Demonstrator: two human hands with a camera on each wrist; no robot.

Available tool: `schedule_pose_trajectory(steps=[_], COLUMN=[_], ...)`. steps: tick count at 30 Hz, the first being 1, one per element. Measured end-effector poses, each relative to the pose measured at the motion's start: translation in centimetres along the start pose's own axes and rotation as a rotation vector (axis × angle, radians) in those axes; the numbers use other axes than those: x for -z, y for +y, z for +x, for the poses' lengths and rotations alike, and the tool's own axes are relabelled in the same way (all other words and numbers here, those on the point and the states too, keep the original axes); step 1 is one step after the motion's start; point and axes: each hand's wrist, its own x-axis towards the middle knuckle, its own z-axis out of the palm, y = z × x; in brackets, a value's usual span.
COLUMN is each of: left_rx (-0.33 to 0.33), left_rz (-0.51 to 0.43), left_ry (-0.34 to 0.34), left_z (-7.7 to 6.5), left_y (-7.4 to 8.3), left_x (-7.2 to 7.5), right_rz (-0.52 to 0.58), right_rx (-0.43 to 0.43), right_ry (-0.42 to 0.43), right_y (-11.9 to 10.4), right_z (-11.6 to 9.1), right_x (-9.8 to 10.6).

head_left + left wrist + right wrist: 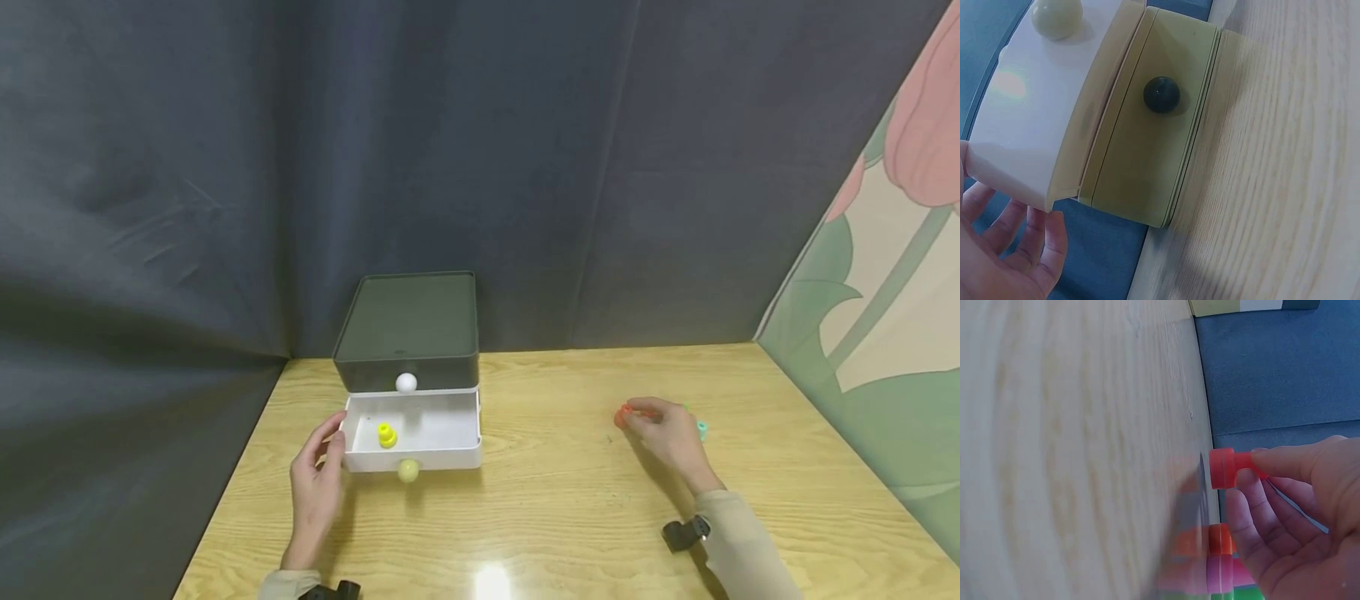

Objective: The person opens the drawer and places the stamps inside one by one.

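A white drawer [450, 460] with a pale yellow knob [408, 471] stands pulled out of a small dark-topped drawer box [420, 317]. My left hand [315, 487] grips the drawer at its left front corner, the thumb on one side and the fingers on the other. Inside the drawer sits a yellow stepped peg [387, 436]. Over at the right, my right hand [671, 437] pinches a red peg [1222, 467] between thumb and fingers, its wide end close over the table. Beside that hand stand an orange peg [1219, 540], a pink peg [1219, 574] and a green peg [1247, 594].
A teal peg [702, 429] shows just past the right hand. Above the white drawer is a dark drawer with a white knob [406, 383]; below it, a yellow-green drawer [1141, 150] with a dark knob. Dark curtains [525, 167] hang behind the wooden table [540, 500].
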Motion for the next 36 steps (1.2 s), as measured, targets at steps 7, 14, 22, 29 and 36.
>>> schedule_pose_trajectory(steps=[7,14,22,29,36], left_rx=[-0.007,-0.009,0.007,0.004,-0.003], left_rz=[-0.013,0.009,-0.027,-0.032,-0.023], left_ry=[-0.006,-0.016,0.002,-0.011,-0.005], left_z=[0.0,0.0,-0.1,0.0,0.1], left_y=[0.1,-0.4,-0.3,-0.3,-0.3], left_x=[-0.1,-0.1,-0.2,-0.3,-0.2], right_rz=[0.03,0.017,0.046,0.051,0.086], right_rx=[0.024,0.096,0.139,0.128,0.177], right_ry=[0.029,0.133,0.126,0.103,0.07], right_y=[-0.6,-2.1,-4.0,-5.5,-7.2], right_z=[-0.5,-0.9,-1.2,-1.7,-2.1], right_x=[0.6,0.9,1.1,1.0,1.0])
